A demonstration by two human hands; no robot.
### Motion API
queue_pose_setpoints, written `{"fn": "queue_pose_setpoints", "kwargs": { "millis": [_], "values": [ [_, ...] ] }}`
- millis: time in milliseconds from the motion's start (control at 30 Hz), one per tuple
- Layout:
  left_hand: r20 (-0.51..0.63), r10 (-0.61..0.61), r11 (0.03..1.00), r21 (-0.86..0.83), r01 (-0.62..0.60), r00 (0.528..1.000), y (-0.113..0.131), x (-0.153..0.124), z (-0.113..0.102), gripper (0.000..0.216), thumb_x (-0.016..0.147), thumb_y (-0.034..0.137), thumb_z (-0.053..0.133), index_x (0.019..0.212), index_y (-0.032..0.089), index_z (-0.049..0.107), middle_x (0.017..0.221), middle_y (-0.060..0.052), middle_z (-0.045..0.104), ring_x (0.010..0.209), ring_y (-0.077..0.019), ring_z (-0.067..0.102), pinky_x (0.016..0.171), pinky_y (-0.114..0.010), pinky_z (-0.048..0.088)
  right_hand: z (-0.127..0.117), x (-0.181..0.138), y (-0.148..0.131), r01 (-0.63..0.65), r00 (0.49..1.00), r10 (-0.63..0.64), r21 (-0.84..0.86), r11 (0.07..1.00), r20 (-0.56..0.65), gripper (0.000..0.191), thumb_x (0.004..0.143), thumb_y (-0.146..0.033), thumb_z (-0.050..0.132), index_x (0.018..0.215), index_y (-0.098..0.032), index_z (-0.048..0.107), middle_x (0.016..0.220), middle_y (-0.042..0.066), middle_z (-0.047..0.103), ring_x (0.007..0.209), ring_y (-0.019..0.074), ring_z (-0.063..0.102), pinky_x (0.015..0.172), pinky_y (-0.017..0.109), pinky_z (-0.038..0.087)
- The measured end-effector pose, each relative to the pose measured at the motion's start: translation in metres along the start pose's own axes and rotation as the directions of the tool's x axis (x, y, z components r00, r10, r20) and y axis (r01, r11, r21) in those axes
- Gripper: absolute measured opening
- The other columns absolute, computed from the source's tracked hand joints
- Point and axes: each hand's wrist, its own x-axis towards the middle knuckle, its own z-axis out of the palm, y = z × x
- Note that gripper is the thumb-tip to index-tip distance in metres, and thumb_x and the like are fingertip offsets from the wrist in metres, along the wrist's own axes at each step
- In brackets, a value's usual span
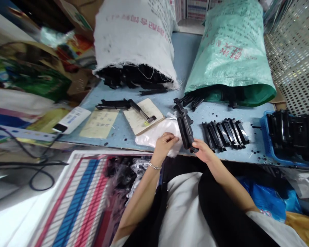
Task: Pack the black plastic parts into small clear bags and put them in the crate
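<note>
My left hand [165, 144] is at the table's front edge, its thumb and fingertips pinched together on a thin, whitish clear plastic bag [149, 138] from the pile there. Just right of it, my right hand [204, 151] grips the lower end of long black plastic parts [185, 127], held side by side and tilted over the table. Whether the bag's film touches these parts I cannot tell. To the right of my right hand lies a row of several similar black parts [225, 134].
A white woven sack [134, 31] and a green sack [231, 51], both with black parts inside, lie behind. At the right stands a blue basket [267, 137] of black parts. On the left are a worn notepad [134, 120], a paper sheet [99, 123] and a white power strip [73, 120].
</note>
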Motion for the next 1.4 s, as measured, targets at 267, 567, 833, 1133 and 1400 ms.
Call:
{"fn": "queue_pose_setpoints", "kwargs": {
  "millis": [267,567,833,1133,1400],
  "values": [
    [-0.234,0.126,0.991,-0.018,-0.134,0.964,0.002,-0.01,-0.009,0.018,0.077,0.035,0.072,0.079,0.019,0.063,0.094,-0.005,0.065,0.083,-0.017,0.063,0.075,-0.03,0.052,-0.009,0.008,0.003,-0.02,0.973,0.031,0.05,0.999,-0.228,0.023,0.062,-0.038,0.082,0.073,-0.022,0.07,0.076,0.001,0.069,0.077,0.0182,0.063,0.072,0.03,0.051],
    [0.033,0.436,0.814,0.411,-0.41,0.899,0.003,-0.017,-0.01,0.029,0.094,0.015,0.048,0.11,0.021,0.072,0.113,-0.008,0.067,0.102,-0.0182,0.065,0.094,-0.035,0.054,-0.023,-0.04,-0.012,0.006,0.999,-0.004,0.047,0.999,-0.045,0.034,0.074,-0.041,0.076,0.096,-0.015,0.069,0.085,0.006,0.073,0.067,0.0137,0.065,0.06,0.024,0.052],
    [0.108,0.413,0.836,0.35,-0.423,0.905,-0.001,-0.02,-0.009,0.056,0.087,0.004,0.048,0.139,0.023,0.055,0.137,-0.012,0.057,0.111,-0.0184,0.065,0.089,-0.031,0.058,-0.023,-0.071,0.021,-0.557,0.809,0.396,0.349,0.754,0.435,0.056,0.083,-0.058,0.06,0.102,-0.005,0.064,0.058,-0.001,0.058,0.038,0.004,0.036,0.033,0.015,0.025],
    [0.42,0.516,0.719,0.26,-0.644,0.746,0.028,-0.077,0.001,0.075,0.092,0.003,0.044,0.159,0.029,0.022,0.152,-0.011,0.047,0.141,-0.0186,0.046,0.117,-0.036,0.044,0.011,-0.028,0.017,-0.145,0.987,0.111,-0.339,0.93,-0.116,0.034,0.085,-0.05,0.064,0.089,-0.016,0.06,0.063,-0.003,0.058,0.047,0.0081,0.046,0.042,0.019,0.034],
    [0.334,0.205,0.795,0.492,-0.356,0.92,0.051,-0.116,-0.105,0.03,0.094,0.035,0.057,0.12,0.029,0.069,0.118,-0.005,0.072,0.107,-0.0221,0.069,0.099,-0.035,0.056,0.028,-0.063,-0.014,0.215,0.952,0.05,-0.779,0.589,0.301,0.056,0.094,-0.044,0.061,0.143,-0.021,0.046,0.11,0.007,0.067,0.089,0.0168,0.064,0.079,0.03,0.052]
  ]
}}
